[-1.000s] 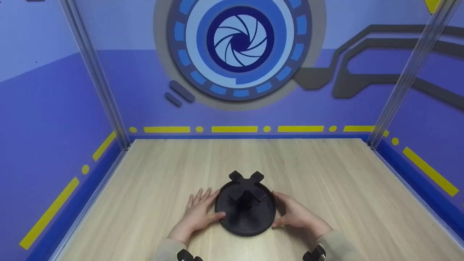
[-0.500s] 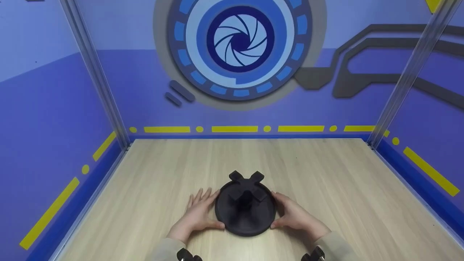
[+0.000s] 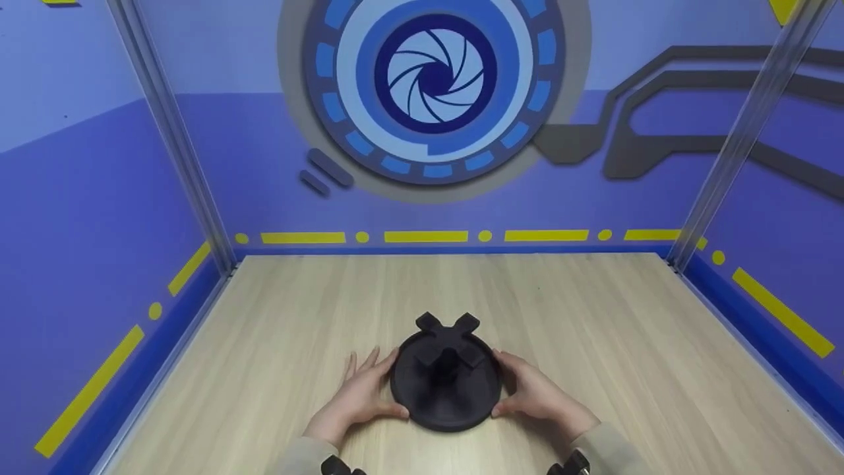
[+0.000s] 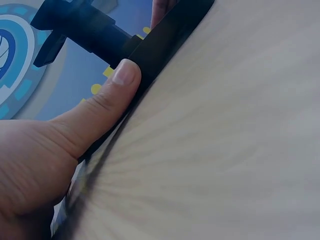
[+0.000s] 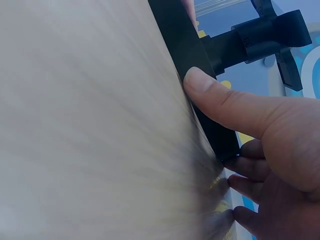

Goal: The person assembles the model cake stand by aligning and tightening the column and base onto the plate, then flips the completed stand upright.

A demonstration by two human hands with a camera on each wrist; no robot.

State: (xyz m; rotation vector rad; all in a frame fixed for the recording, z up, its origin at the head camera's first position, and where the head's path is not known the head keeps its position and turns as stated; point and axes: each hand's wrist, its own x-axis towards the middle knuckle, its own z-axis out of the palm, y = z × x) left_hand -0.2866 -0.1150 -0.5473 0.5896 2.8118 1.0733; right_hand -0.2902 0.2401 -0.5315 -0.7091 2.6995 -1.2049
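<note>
A black stand (image 3: pixel 452 410) has a round, rimmed base, a short central post and a four-armed cross on top. It stands upright on the wooden table, close to the front. My left hand (image 3: pixel 359 396) holds the base's left side, thumb at the near edge and index finger farther back, other fingers spread outward. From the right, my right hand (image 3: pixel 537 394) holds the base between thumb and fingers. Both wrist views show a thumb pressed on the base's side wall, the left thumb (image 4: pixel 102 102) and the right thumb (image 5: pixel 225 102). The post (image 5: pixel 230 47) rises between the hands.
Pale wooden table (image 3: pixel 316 297) extends behind and to both sides of the stand. Blue printed panels (image 3: pixel 231 165) with yellow dashes enclose it at back, left and right, with metal posts (image 3: pixel 175 132) at the rear corners.
My left thumb has slid from over the rim down to the near edge of the base, and the right thumb has shifted slightly inward. The stand stays in place.
</note>
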